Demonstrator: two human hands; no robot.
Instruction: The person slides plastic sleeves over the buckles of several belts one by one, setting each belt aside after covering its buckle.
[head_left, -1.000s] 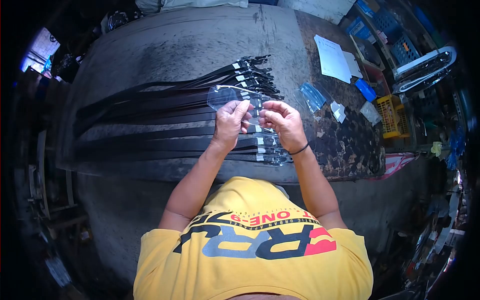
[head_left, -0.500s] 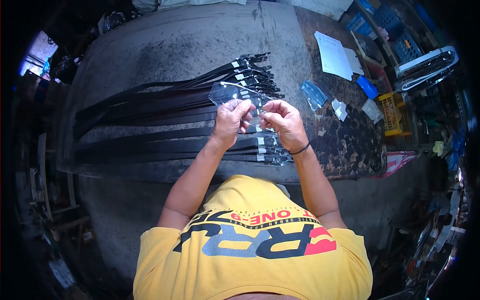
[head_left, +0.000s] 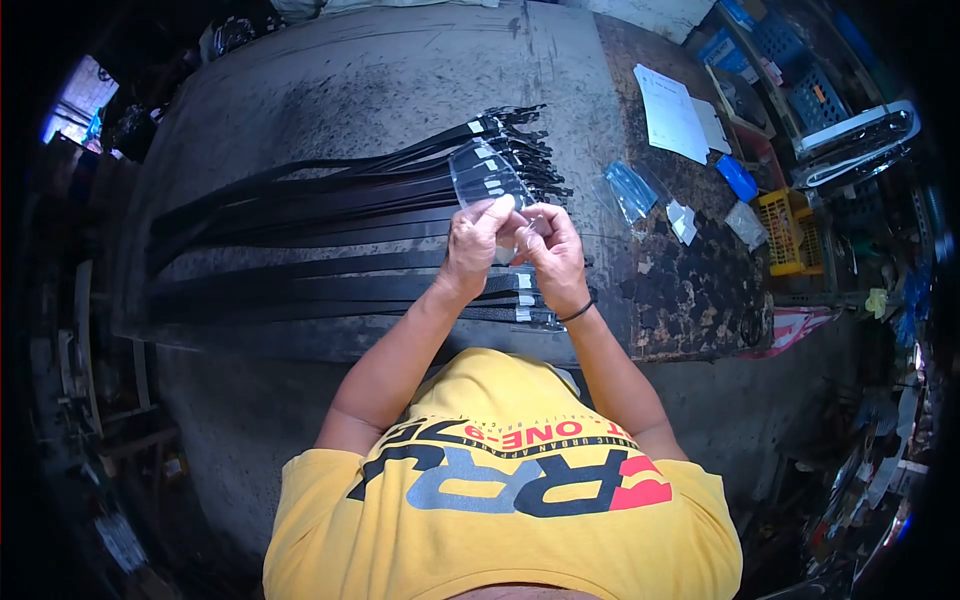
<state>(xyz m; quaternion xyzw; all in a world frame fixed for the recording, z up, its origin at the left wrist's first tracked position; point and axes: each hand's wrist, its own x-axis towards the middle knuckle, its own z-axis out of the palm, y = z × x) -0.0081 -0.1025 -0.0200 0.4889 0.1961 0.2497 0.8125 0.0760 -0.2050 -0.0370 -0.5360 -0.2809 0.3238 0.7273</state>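
Note:
A small clear plastic bag is held up above the table between my two hands. My left hand grips its near left part, with the thumb on top and the fingers curled below. Close beside it, my right hand pinches the bag's near right edge. Beneath the bag lies a bundle of long black belts, whose white-labelled ends show partly through the film. A second group of black belts lies nearer to me, its right ends partly behind my hands.
On the worktable, right of the belts, are a pack of clear bluish film, white scraps, papers and a blue item. A yellow basket stands past the right edge.
The bag has turned from pointing left to pointing away from me, over the belt ends. My hands have come closer together, the right one moving left and slightly nearer to me.

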